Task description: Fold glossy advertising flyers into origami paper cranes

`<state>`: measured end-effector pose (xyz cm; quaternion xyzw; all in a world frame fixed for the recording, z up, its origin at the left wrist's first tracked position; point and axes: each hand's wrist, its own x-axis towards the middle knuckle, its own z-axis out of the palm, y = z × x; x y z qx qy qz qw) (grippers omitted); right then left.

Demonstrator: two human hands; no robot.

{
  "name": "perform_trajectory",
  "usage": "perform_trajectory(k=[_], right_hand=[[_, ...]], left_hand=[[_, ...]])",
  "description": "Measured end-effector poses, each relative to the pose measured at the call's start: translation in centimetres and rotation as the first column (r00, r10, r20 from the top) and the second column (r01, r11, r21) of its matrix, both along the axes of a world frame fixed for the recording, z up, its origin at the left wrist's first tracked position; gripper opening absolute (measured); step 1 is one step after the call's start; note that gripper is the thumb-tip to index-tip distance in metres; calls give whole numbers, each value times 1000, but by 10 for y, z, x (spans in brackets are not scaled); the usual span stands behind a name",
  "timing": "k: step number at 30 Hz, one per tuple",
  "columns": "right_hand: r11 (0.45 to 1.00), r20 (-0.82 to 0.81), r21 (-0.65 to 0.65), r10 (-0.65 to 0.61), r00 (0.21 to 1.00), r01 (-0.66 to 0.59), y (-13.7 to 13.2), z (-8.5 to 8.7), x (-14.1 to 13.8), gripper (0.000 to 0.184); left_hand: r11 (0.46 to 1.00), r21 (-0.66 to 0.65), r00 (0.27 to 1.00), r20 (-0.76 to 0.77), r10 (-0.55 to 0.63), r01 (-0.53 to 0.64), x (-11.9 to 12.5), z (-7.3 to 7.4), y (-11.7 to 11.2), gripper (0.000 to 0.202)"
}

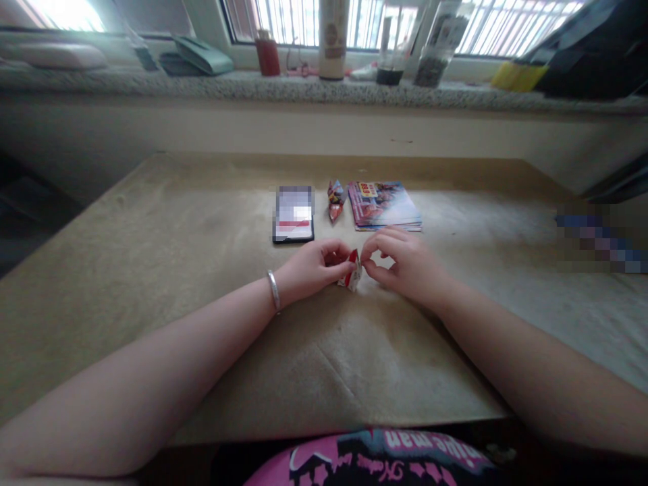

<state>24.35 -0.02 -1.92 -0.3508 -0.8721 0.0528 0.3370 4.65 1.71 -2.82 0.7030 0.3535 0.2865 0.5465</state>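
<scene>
My left hand [318, 268], with a silver bracelet at its wrist, pinches a small folded piece of paper [351, 278] in red and white between thumb and fingers. From the other side, the thumb and forefinger of my right hand [397, 260] close at the paper's right edge. Both hands are low over the table. Just beyond them lies a colourful folded paper piece [335, 200] with pointed ends. To its right is a stack of printed leaflets [387, 206], close behind my right hand.
A phone-like device [293, 214] with a blurred screen lies left of the folded piece. The table [202, 202] has a tan cover. Against the window, a stone sill [283, 88] carries a red bottle [267, 54], other containers and a green case [202, 55].
</scene>
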Motion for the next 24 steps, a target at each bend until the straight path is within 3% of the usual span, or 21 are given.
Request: perform_trajectory(k=[10,24], right_hand=[[990,-27,138,-34,999,38,0,-1,-2,7],[999,-72,24,-33,997,34,1,-6,-5,7]], left_hand=[[998,55,1000,-20,-7,8,-2,-2,2,27],[983,174,996,-59,64,-52,-2,-2,0,24]])
